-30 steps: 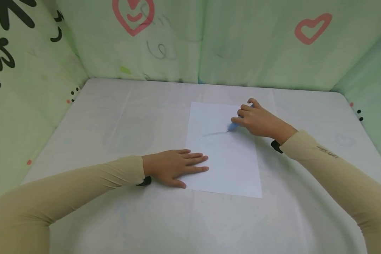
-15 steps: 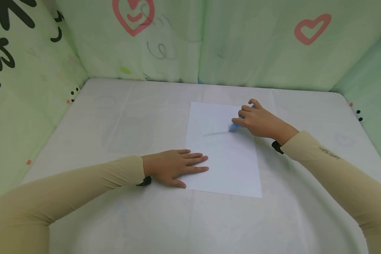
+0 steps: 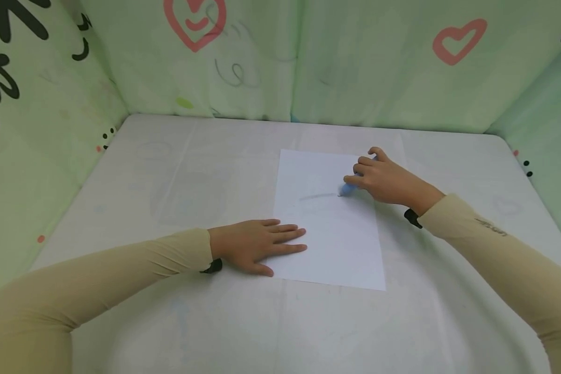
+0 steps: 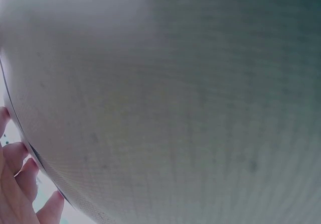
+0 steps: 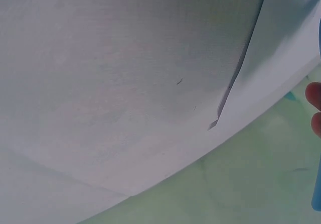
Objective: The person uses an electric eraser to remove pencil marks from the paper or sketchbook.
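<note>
Pinching tilted blue pen (image 3: 348, 189) in right hand (image 3: 384, 179) at 1 o'clock on paper (image 3: 338, 246), just beside faint stroke (image 3: 318, 197). Resting left hand (image 3: 254, 246), spread, on 8 o'clock edge.

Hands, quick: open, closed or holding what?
Left hand: open, fingers spread, resting on the paper.
Right hand: holding the blue pen.

A white sheet (image 3: 336, 249) bearing a short grey line (image 3: 318, 197) lies flat, partly beneath the left hand (image 3: 254, 246), the right hand (image 3: 387, 179) gripping a tilted blue pen (image 3: 348, 189) tip-down near that line.
</note>
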A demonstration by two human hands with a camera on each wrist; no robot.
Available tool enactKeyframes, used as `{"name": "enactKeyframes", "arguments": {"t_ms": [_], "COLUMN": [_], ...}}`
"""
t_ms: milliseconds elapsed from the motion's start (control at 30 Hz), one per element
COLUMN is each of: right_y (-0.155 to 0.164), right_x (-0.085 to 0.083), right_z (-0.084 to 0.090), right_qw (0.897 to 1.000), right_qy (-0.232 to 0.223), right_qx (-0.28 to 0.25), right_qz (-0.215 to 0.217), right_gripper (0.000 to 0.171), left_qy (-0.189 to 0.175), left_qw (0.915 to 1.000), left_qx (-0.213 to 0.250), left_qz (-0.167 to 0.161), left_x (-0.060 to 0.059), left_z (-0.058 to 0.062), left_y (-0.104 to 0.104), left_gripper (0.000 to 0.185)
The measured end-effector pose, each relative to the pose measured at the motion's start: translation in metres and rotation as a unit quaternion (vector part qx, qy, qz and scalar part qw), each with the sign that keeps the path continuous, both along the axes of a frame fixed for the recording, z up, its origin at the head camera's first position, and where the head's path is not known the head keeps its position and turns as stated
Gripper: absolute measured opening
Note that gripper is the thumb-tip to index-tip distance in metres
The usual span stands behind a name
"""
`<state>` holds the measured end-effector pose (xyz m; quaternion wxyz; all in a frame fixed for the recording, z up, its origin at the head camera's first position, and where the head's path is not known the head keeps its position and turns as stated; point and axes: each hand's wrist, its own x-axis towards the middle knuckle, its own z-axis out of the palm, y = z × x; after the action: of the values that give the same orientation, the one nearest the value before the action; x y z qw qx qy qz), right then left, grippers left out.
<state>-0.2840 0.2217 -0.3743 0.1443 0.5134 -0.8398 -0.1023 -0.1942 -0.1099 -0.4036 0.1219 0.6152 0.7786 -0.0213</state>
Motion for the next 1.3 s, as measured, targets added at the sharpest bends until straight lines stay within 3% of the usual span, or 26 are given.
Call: {"name": "enactKeyframes", "arguments": {"t_ms": [300,667,1000,1300], "right_y": [-0.010,0.000,-0.008,0.002], "right_x": [-0.005,-0.003,-0.006,-0.002], "right_z": [0.000,-0.001,-0.002,-0.002], "right_qw": [1.000,1.000,1.000,1.000], "right_qy": [-0.007,-0.004,-0.010,-0.005], "right_qx": [0.010,-0.009,-0.004,-0.011], "right_qz": [-0.021,0.014,-0.013,0.014], "right_gripper": [0.024,0.027,0.023,0.026], "left_qy": [0.002,0.013,0.009,0.006], "left_qw": [1.0000,0.9999,1.0000,1.0000], "left_qx": [0.002,-0.003,-0.001,0.001], "left_qz": [0.000,-0.001,-0.001,0.000], "left_x": [0.000,-0.001,0.000,-0.001], "left_z": [0.000,-0.001,-0.002,-0.002], "left_y": [0.001,0.000,0.000,-0.001], "left_gripper": [0.071,0.072,0.072,0.072]}}
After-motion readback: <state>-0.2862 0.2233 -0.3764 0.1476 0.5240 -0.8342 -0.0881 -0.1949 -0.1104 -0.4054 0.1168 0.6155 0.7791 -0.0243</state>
